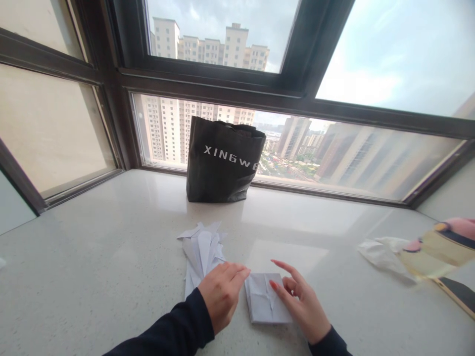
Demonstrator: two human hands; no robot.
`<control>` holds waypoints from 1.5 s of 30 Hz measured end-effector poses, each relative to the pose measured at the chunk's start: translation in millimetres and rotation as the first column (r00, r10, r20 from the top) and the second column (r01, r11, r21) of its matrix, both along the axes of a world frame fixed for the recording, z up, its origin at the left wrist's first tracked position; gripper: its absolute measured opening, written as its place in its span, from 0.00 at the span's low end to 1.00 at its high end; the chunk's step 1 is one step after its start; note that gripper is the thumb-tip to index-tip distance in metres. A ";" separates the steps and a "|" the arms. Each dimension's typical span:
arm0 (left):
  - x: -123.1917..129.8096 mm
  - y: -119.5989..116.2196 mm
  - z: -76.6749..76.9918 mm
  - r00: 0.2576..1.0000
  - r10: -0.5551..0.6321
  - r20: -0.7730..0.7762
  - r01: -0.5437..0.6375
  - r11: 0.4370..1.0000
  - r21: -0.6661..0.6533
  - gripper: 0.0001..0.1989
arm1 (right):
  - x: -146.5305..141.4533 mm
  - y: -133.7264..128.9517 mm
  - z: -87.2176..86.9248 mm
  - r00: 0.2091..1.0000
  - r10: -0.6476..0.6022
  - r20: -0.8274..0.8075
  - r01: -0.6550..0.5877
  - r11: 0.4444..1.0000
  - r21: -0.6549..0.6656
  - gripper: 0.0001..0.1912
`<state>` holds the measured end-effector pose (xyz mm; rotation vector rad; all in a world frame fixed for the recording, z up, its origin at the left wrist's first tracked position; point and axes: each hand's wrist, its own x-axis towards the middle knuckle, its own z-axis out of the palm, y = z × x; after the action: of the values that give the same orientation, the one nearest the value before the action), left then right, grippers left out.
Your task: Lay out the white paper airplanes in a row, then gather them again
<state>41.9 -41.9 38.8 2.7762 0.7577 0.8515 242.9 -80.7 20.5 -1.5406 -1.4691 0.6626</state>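
Note:
A square stack of folded white paper lies on the pale countertop, with creases across its top sheet. My left hand is at the stack's upper left corner, its fingers pressed together and pointing right. Whatever its fingertips pinch, if anything, is hidden. Over the right side of the stack, my right hand has its thumb and index finger spread apart. Its thumb tip is above the top sheet; whether it touches the paper I cannot tell. Loose white paper strips lie heaped just beyond my left hand, which partly covers them.
A black bag with white lettering stands at the back against the window frame. On the right lie a crumpled white tissue, a blurred pink and yellow packet and a dark flat object with a light edge.

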 end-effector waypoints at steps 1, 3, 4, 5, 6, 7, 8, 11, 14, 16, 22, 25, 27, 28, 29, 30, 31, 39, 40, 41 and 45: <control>0.5 -1.1 -0.3 1.000 -0.013 -0.006 0.013 1.000 -0.010 0.20 | 0.3 0.3 -0.9 1.000 -0.002 0.010 0.002 1.000 0.003 0.25; 1.8 -4.3 -1.3 0.999 -0.046 -0.026 0.045 0.999 -0.021 0.20 | 1.1 0.9 -2.9 1.000 -0.002 0.030 0.001 1.000 0.011 0.27; 2.8 -6.3 -2.4 0.997 -0.067 -0.040 0.066 0.998 -0.020 0.20 | 1.5 1.1 -4.1 0.999 0.001 0.040 -0.002 1.000 0.014 0.27; 4.1 -8.3 -4.1 0.995 -0.089 -0.053 0.088 0.996 -0.014 0.20 | 1.7 1.2 -5.2 0.999 0.005 0.051 -0.006 1.000 0.014 0.28; 5.7 -10.3 -6.2 0.992 -0.108 -0.065 0.107 0.994 -0.006 0.20 | 1.8 1.3 -6.5 0.998 0.008 0.062 -0.009 1.000 0.011 0.28; 7.4 -12.1 -8.8 0.989 -0.125 -0.076 0.126 0.992 0.004 0.20 | 1.6 1.4 -7.8 0.997 0.011 0.073 -0.012 1.000 0.006 0.28; 9.1 -13.6 -11.7 0.986 -0.139 -0.088 0.141 0.990 0.013 0.19 | 1.3 1.5 -9.1 0.996 0.012 0.084 -0.012 1.000 0.001 0.28; 12.7 -16.3 -19.3 0.977 -0.158 -0.143 0.162 0.987 0.017 0.19 | 0.1 1.8 -12.6 0.994 -0.002 0.112 0.001 1.000 0.009 0.27; 13.5 -17.4 -23.2 0.971 -0.148 -0.187 0.153 0.988 0.017 0.23 | -0.2 2.1 -12.4 0.983 -0.023 0.183 0.013 0.998 0.059 0.25; 13.5 -17.8 -24.3 0.970 -0.142 -0.195 0.150 0.988 0.026 0.24 | 0.2 1.4 -8.7 0.961 -0.060 0.270 0.019 0.988 0.154 0.23; 13.0 -15.8 -29.4 0.968 -0.153 -0.198 0.162 0.986 0.031 0.24 | -4.9 -7.4 1.3 0.912 -0.025 0.409 -0.123 0.935 0.331 0.11; 13.5 -13.6 -34.2 0.967 -0.174 -0.186 0.185 0.982 0.040 0.24 | -11.6 -9.4 -6.3 0.891 0.126 0.436 -0.243 0.944 0.224 0.03; 15.0 -13.1 -37.2 0.966 -0.185 -0.179 0.199 0.978 0.064 0.21 | -15.7 -7.8 -13.6 0.866 0.163 0.473 -0.284 0.939 0.195 0.04; 16.0 -13.3 -37.9 0.967 -0.185 -0.174 0.201 0.976 0.078 0.19 | -17.3 -6.3 -16.6 0.852 0.163 0.497 -0.293 0.936 0.195 0.05; 16.8 -13.8 -37.6 0.969 -0.182 -0.166 0.198 0.976 0.089 0.17 | -18.6 -4.7 -18.9 0.838 0.161 0.521 -0.302 0.933 0.196 0.06; 17.2 -14.3 -35.9 0.972 -0.178 -0.155 0.193 0.977 0.091 0.15 | -19.6 -3.1 -20.2 0.824 0.166 0.542 -0.313 0.931 0.190 0.07; 16.9 -14.7 -32.6 0.974 -0.179 -0.138 0.192 0.978 0.086 0.14 | -20.3 -1.7 -20.5 0.811 0.179 0.556 -0.325 0.929 0.175 0.08; -31.3 19.4 19.2 0.999 0.039 -0.008 -0.039 0.999 0.001 0.15 | -20.2 -2.3 -8.7 0.788 0.282 0.547 -0.342 0.940 0.008 0.08; -41.0 26.9 21.1 0.993 0.116 -0.031 -0.117 0.993 -0.011 0.17 | -19.9 -2.4 -8.3 0.791 0.285 0.541 -0.336 0.942 -0.005 0.08; -50.3 33.3 21.2 0.983 0.164 -0.083 -0.165 0.986 -0.014 0.19 | -19.6 -2.3 -8.6 0.793 0.286 0.538 -0.331 0.944 -0.013 0.08; -73.3 44.3 10.5 0.935 0.208 -0.287 -0.210 0.977 0.025 0.31 | -18.6 -0.9 -14.5 0.791 0.262 0.553 -0.304 0.953 -0.016 0.08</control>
<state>-31.4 2.4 49.3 2.8862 1.1178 0.4724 224.3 -81.6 6.0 -1.5363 -2.1683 0.3263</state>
